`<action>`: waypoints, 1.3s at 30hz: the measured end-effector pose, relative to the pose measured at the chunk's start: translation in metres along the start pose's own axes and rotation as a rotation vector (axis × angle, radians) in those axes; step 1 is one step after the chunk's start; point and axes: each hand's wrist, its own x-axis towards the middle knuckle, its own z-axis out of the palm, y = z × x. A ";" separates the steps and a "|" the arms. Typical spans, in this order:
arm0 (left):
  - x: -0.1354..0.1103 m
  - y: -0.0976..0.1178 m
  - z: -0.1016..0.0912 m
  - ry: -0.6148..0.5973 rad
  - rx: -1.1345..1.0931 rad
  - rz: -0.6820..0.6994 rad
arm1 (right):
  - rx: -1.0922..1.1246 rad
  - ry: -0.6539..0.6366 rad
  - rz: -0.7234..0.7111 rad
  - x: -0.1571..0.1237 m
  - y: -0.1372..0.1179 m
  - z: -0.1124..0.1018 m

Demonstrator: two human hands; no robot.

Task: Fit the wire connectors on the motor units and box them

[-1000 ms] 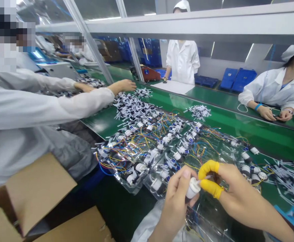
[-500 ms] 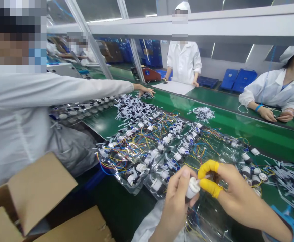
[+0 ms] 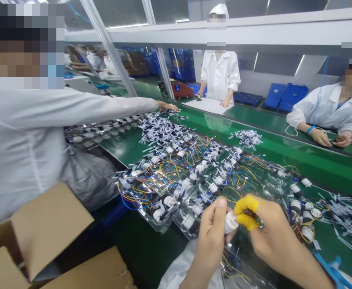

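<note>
My left hand [image 3: 210,237] is closed round a small white cylindrical part [image 3: 230,222], holding it at chest height over the clear plastic trays [image 3: 164,224]. My right hand [image 3: 266,233] wears yellow finger cots [image 3: 244,210] on thumb and forefinger, and these pinch at the top of the same white part. Coloured wires [image 3: 230,273] trail down below my hands. The trays hold several more white parts with yellow, blue and red wires [image 3: 194,172].
A green conveyor belt [image 3: 299,156] carries piles of small white strips [image 3: 158,128]. A co-worker's sleeve [image 3: 103,106] reaches across the belt from the left. Cardboard boxes [image 3: 49,224] stand at lower left. Other people in white coats work across the line, near blue crates [image 3: 284,94].
My right hand's pinching fingers have closed in tighter on the white part. The co-worker on the left stretched an arm out over the belt to the strips.
</note>
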 end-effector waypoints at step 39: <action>0.000 -0.007 0.003 0.194 0.456 0.297 | -0.053 -0.110 0.199 0.000 0.021 0.005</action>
